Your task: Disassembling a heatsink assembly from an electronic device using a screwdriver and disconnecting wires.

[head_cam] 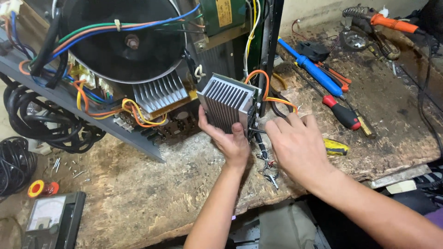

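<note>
My left hand [229, 138] grips a finned aluminium heat sink [227, 105] with a circuit board on its right side, holding it up off the worn wooden bench [138, 193]. Orange and yellow wires [267, 90] run from the board up into the opened electrical unit [124, 50]. My right hand [297, 145] rests palm down just right of the board, fingers curled toward its lower edge by a bundle of thin wires [267, 173]. Whether its fingers pinch anything is hidden.
A second heat sink [159, 92] sits inside the unit under a black round transformer. Screwdrivers with blue [314, 71], red [344, 115] and yellow [336, 146] handles lie to the right. A soldering iron [392, 22] lies far right. An analogue meter [50, 216], solder spool [39, 188] and black cable coils [18, 161] lie left.
</note>
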